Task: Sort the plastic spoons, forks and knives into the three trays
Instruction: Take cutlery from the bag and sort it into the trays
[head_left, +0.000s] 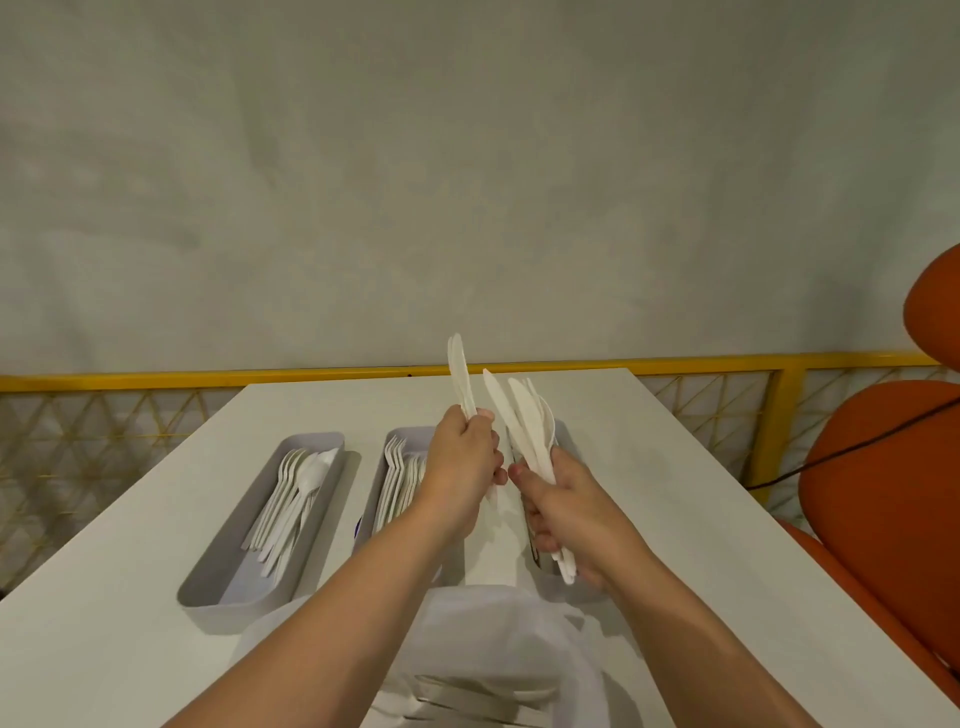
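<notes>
Above 3 trays (218, 613), left hand (465, 467) grips knives (460, 374), right hand (566, 509) cutlery (524, 415).

Both forearms bare, stretched forward, converging at wrists. Higher: left hand (462, 460), fingers curled round knives (459, 371), blades pointing up. Lower, just beside: right hand (569, 512), fist round cutlery bundle (522, 415). Fingertips of both hands nearly meeting.

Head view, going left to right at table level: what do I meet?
left tray → middle tray → left hand gripping white utensils → right hand gripping a cutlery bundle → orange chair
</notes>
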